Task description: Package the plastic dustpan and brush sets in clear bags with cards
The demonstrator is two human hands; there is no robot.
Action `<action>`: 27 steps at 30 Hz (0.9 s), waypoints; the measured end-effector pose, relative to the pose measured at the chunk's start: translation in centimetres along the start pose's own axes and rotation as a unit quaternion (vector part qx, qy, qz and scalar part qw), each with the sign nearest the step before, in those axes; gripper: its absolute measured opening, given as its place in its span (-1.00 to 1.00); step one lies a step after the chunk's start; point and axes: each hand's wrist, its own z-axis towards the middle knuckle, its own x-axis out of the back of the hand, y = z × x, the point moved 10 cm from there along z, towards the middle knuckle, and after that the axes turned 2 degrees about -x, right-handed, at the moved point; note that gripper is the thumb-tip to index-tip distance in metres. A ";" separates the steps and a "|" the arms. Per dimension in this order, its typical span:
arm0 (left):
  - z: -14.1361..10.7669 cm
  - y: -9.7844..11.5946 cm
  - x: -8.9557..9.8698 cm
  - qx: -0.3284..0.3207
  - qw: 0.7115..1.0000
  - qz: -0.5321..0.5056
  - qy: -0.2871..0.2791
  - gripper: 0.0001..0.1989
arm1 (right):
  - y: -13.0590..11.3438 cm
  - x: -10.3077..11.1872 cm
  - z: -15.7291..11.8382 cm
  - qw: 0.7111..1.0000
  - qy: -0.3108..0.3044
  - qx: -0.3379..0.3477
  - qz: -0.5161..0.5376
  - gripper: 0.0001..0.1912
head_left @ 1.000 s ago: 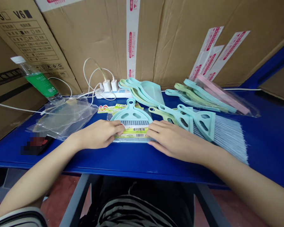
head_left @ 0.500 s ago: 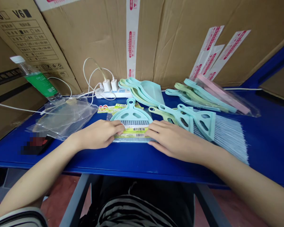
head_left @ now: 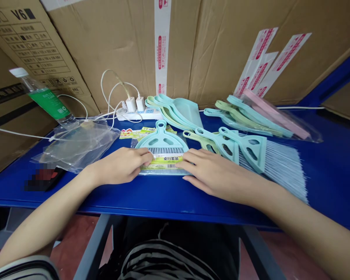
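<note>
A light-blue dustpan and brush set (head_left: pixel 162 140) lies flat before me, handle away from me and grey bristles toward me. Across its near part runs a yellow-green label (head_left: pixel 171 158), with clear plastic wrap around the set. My left hand (head_left: pixel 122 165) is closed at the label's left end, its fingertips curled against it. On the right end rests my right hand (head_left: pixel 212 171), fingers stretched and slightly apart, touching the label. Two light-blue brushes (head_left: pixel 251 149) and a green brush (head_left: pixel 202 140) lie just beyond my right hand.
Blue and green dustpans (head_left: pixel 186 111) are stacked at the back. More dustpans, one of them pink (head_left: pixel 277 114), lie bagged at the back right. To the left are plastic bags (head_left: pixel 76 144), a tilted bottle (head_left: pixel 48 102), a dark object (head_left: pixel 43 178) and a power strip (head_left: pixel 148 114).
My right fingers have shifted very slightly left over the label. My left hand and the set stay in place; the view has tilted a little.
</note>
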 end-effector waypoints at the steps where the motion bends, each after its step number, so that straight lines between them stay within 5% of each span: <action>1: 0.0 0.0 0.0 0.001 1.000 0.002 -0.001 -0.78 | 0.0 0.0 0.0 1.000 -0.001 -0.002 -0.001 -0.86; 27: 0.2 0.0 -0.3 0.001 0.999 0.051 -0.005 -0.78 | -0.2 -0.1 -0.6 1.000 -0.015 -0.017 -0.020 -0.78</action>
